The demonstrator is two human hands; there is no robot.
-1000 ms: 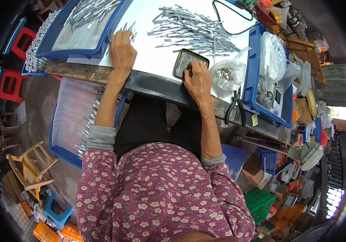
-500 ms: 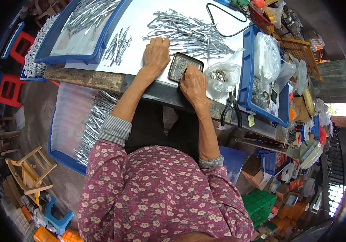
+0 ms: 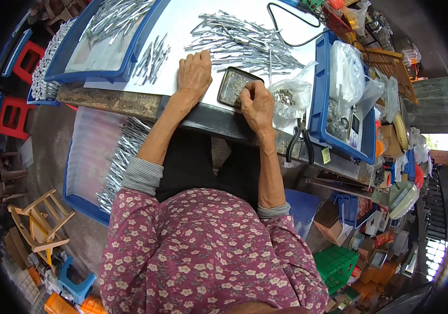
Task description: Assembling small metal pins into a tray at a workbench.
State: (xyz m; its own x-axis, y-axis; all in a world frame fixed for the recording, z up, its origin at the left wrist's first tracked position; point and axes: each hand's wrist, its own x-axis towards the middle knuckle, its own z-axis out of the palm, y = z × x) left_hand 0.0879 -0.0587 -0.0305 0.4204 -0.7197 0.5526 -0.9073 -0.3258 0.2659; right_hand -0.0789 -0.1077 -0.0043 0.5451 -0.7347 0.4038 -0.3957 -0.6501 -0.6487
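My left hand [image 3: 194,77] rests on the white work surface [image 3: 177,34] with its fingers curled. It lies between a small group of thin metal rods [image 3: 152,60] and a larger heap of similar rods [image 3: 242,42]. Whatever its fingers hold is hidden. At the right edge of a small dark-rimmed tray [image 3: 223,94] with tiny metal bits in it, my right hand [image 3: 259,107] is closed in a pinch. Anything between those fingertips is too small to make out. Just right of it sits an open clear plastic bag [image 3: 298,93] of small metal parts [image 3: 283,97].
Black-handled pliers [image 3: 300,140] hang over the table's front edge. A blue bin [image 3: 318,104] with plastic bags stands at the right. Another blue bin [image 3: 124,73] of rods is at the left, and a lower tray of rods [image 3: 124,162] sits below. A black cable [image 3: 292,46] crosses the far side.
My left hand has shifted slightly left, away from the small tray. My right hand has drawn back from over the tray to its right edge, baring more of the plastic bag's contents.
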